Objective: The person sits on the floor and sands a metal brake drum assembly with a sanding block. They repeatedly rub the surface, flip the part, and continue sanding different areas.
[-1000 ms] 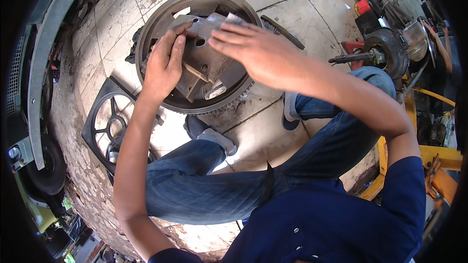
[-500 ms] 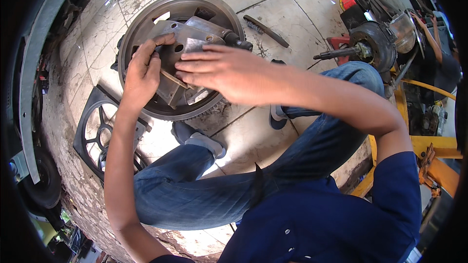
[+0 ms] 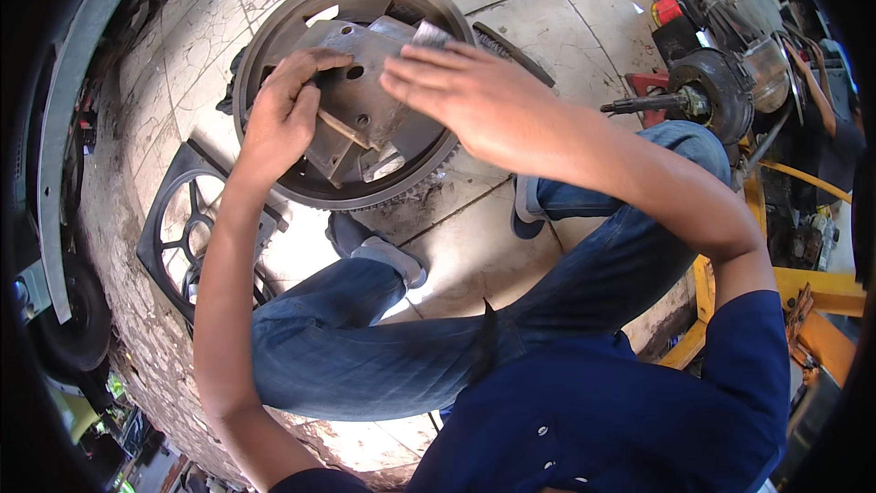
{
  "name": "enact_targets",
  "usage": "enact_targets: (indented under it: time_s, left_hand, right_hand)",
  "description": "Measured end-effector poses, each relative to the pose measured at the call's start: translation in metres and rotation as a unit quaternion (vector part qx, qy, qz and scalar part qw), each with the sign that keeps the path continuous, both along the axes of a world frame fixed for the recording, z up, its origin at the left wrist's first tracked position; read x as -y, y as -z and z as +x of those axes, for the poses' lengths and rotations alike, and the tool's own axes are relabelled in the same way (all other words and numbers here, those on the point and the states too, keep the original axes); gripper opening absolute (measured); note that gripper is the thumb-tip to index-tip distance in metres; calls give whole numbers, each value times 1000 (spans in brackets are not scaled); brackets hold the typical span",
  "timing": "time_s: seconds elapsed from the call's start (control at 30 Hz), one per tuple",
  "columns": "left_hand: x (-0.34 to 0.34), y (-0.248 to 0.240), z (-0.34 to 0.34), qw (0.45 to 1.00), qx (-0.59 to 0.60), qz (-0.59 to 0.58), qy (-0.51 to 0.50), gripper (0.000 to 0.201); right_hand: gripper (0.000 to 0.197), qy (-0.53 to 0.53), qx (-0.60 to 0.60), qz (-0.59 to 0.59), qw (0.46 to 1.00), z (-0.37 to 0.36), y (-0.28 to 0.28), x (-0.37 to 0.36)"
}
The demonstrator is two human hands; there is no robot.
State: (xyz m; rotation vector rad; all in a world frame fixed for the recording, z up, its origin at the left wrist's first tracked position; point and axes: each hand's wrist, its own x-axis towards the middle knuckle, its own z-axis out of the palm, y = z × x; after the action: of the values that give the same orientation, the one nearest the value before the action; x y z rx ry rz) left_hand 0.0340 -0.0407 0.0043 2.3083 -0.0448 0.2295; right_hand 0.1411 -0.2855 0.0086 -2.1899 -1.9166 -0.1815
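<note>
A flat steel bracket with round holes (image 3: 365,96) rests across a large toothed metal ring, like a flywheel (image 3: 274,27), on the floor. My left hand (image 3: 285,114) grips the bracket's left side, fingers hooked over its edge and thumb near a raised lip. Over the bracket's right part, my right hand (image 3: 461,100) is stretched nearly flat and blurred by motion. A small grey sheet, apparently sandpaper (image 3: 432,35), sticks out past its fingertips. The palm hides how the sheet is held.
Right of the ring lies a wire brush (image 3: 516,55). A black fan-shroud-like frame (image 3: 169,210) lies at left. A hub assembly with a shaft (image 3: 707,91) stands at right beside a yellow metal frame (image 3: 812,290). Another person's arm (image 3: 815,87) shows at far right.
My right hand has slid rightward and away across the bracket with the grey sheet. The left hand keeps its grip. The whole view has shifted slightly.
</note>
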Motion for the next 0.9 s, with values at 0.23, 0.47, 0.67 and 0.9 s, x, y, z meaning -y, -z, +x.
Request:
enact_targets:
  time_s: [0.23, 0.47, 0.67, 0.9]
  left_hand:
    - [0, 2, 1, 1000, 12, -5, 6, 42]
    - [-4, -3, 1, 999, -25, 32, 24, 45]
    - [1, -1, 5, 1000, 1, 3, 13, 40]
    - [0, 0, 3, 1000, 7, -1, 13, 40]
  right_hand:
    - [46, 33, -12, -21, 999, 13, -3, -2]
    - [47, 34, -20, -30, 999, 24, -3, 0]
    - [45, 78, 27, -25, 996, 23, -3, 6]
    - [45, 46, 10, -8, 999, 20, -12, 6]
